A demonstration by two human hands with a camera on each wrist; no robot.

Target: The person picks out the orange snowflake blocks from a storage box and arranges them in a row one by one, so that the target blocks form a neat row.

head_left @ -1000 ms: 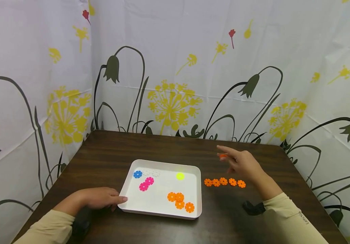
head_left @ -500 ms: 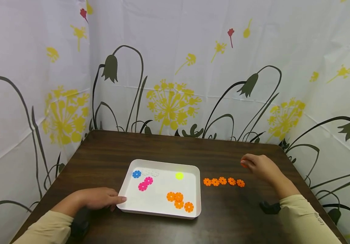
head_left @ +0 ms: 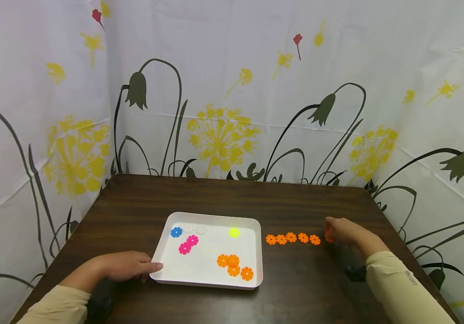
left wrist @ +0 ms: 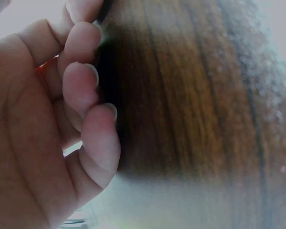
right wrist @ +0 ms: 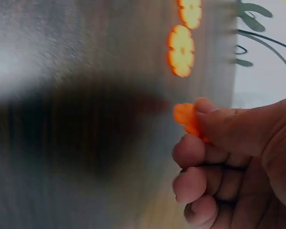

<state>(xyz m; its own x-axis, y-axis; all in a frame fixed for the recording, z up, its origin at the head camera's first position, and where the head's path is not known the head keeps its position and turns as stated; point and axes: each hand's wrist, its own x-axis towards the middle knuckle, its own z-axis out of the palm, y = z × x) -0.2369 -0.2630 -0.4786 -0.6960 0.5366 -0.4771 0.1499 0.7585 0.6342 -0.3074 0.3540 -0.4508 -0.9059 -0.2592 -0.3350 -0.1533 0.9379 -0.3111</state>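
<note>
Disc (right wrist: 185,116), orange and flower-shaped, sits pinched between the thumb and fingers of the right hand (head_left: 343,230), low over the right side of the wood-grained table (head_left: 296,288); I cannot tell whether it touches the surface. It lines up with the right end of a row of five orange discs (head_left: 293,238), which runs left toward the white tray (head_left: 191,267). Well apart from the right hand, I see the left hand (head_left: 122,265) clamped on the tray at its near left corner, thumb over the rim and the other fingers curled outside it. On the tray's floor I count one blue disc (head_left: 176,232) and two clear discs (head_left: 201,230) at the far left, two touching pink discs (head_left: 188,244) just nearer, a yellow-green disc (head_left: 234,232) at the far right, and four orange pieces (head_left: 232,257) at the near right, three clustered and one just beside them. A flower-printed curtain (head_left: 216,54) hangs behind the table's far edge.
</note>
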